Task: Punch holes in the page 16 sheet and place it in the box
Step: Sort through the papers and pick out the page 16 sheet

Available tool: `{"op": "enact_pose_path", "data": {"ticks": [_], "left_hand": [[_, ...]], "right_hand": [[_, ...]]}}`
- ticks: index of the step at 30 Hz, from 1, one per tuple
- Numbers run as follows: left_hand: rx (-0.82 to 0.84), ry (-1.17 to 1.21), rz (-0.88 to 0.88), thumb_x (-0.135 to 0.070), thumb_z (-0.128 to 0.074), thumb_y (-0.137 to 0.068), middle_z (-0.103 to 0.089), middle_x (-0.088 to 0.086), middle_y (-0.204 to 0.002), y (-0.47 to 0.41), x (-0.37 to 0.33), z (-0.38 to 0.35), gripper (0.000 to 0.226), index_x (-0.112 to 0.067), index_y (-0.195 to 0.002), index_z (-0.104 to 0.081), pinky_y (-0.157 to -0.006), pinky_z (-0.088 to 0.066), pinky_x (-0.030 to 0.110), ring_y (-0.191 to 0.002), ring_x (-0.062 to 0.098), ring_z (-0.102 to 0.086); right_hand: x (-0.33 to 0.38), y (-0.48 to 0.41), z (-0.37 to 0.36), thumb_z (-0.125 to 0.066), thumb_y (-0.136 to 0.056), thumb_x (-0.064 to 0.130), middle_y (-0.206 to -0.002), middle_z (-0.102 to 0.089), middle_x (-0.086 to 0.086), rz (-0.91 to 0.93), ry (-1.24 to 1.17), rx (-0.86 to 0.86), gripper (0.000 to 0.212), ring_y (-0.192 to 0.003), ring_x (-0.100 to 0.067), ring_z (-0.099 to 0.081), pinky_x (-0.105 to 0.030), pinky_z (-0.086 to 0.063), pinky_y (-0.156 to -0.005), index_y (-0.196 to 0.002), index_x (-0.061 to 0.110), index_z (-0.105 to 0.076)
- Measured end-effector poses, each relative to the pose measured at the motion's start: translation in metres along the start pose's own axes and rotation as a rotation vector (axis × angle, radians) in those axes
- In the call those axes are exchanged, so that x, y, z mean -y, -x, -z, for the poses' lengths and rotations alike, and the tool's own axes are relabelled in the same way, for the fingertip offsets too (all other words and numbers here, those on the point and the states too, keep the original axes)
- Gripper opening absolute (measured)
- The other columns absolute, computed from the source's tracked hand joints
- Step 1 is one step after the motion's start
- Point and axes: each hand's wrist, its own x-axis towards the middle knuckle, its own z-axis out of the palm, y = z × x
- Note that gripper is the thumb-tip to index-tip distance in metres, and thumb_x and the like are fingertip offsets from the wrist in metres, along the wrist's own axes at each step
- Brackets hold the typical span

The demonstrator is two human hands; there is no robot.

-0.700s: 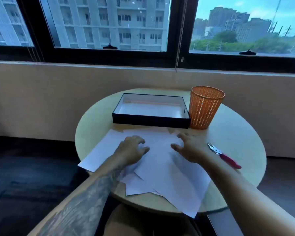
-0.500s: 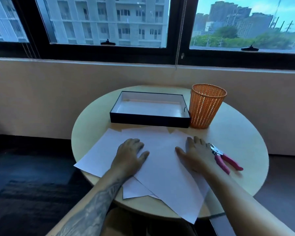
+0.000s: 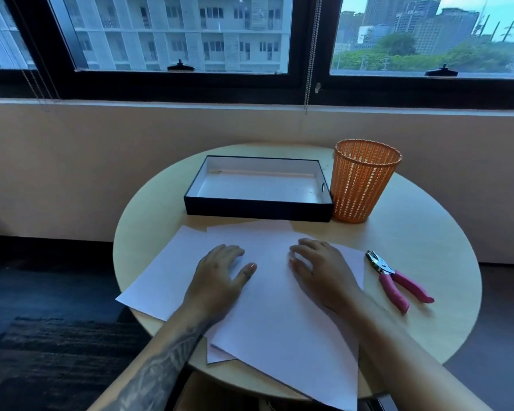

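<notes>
Several white sheets (image 3: 276,310) lie spread and overlapping on the near half of a round table (image 3: 428,241); no page number can be read on them. My left hand (image 3: 220,277) rests flat on the sheets with its fingers spread. My right hand (image 3: 321,268) lies flat on the top sheet just to the right of it. A pink-handled hole punch (image 3: 398,280) lies on the table right of my right hand, untouched. Behind the sheets stands a shallow black box (image 3: 258,209), open, with a white inside.
An orange mesh basket (image 3: 362,185) stands right of the box, touching its corner. The sheets hang over the table's near edge. A wall and window sill run behind the table. Dark floor and a rug lie to the left.
Both hands went from curled fingertips on the sheets to lying flat on them. My right hand moved a little left, away from the punch. The sheets lie flatter.
</notes>
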Motion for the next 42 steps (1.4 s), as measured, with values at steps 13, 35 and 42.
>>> {"op": "enact_pose_path", "data": {"ticks": [13, 35, 42], "left_hand": [[-0.016, 0.119, 0.073, -0.039, -0.064, -0.094, -0.057, -0.017, -0.125, 0.000, -0.007, 0.006, 0.037, -0.022, -0.126, -0.066, -0.105, -0.034, 0.025, -0.134, 0.013, -0.047], [-0.325, 0.877, 0.394, -0.014, -0.056, -0.097, -0.068, 0.021, -0.087, -0.001, 0.009, 0.026, 0.012, -0.009, -0.090, -0.064, -0.063, -0.049, 0.042, -0.072, 0.029, -0.062], [-0.466, 0.938, 0.446, -0.005, -0.052, -0.092, -0.065, 0.003, -0.079, -0.004, 0.012, 0.025, 0.015, -0.016, -0.087, -0.062, -0.064, -0.044, 0.034, -0.070, 0.022, -0.056]], "right_hand": [[-0.015, -0.028, 0.018, -0.064, -0.083, 0.049, -0.140, -0.055, -0.003, -0.320, 0.092, 0.113, 0.064, -0.129, -0.027, -0.047, -0.039, -0.038, -0.105, -0.140, 0.023, -0.053], [-0.011, -0.036, 0.030, -0.063, -0.094, 0.019, -0.100, -0.071, -0.003, -0.279, -0.425, -0.235, 0.007, -0.092, -0.022, -0.066, -0.031, -0.049, -0.075, -0.097, 0.023, -0.067], [-0.019, -0.006, 0.012, -0.051, -0.090, 0.051, -0.140, -0.058, -0.002, -0.264, 0.127, 0.052, 0.050, -0.127, -0.028, -0.047, -0.039, -0.041, -0.100, -0.124, 0.018, -0.067]]}}
